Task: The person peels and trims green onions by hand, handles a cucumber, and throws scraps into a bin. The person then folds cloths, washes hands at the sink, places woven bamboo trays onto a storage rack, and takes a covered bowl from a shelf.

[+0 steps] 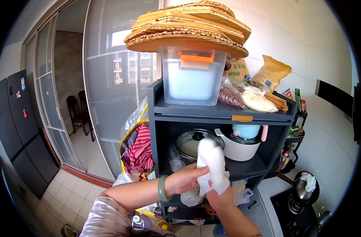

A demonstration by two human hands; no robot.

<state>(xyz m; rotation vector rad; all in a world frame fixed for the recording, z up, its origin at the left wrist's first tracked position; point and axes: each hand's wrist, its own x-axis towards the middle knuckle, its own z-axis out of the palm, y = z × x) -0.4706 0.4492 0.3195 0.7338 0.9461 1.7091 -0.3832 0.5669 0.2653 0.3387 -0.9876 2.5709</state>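
Note:
A white cloth [213, 164], soft and bunched into an upright roll, is held in front of the dark shelf unit. My left hand [183, 180], with a green bracelet at its wrist, comes from the left and pinches the cloth's edge between thumb and fingers. From below, my right hand [220, 197] grips the same cloth, which covers most of its fingers. Just behind the cloth, a pot with a glass lid [188, 148] stands on the middle shelf. Beside it is a white cooker [240, 147] with a light-blue pot [245, 131] on top.
Woven round mats [188, 29] rest on a clear plastic bin [192, 85] atop the shelf unit [224, 113]. Bagged foods [259, 98] lie beside the bin. Left stands a bag of clothes [139, 148]; right, a stove [289, 207] holds a pan [305, 189].

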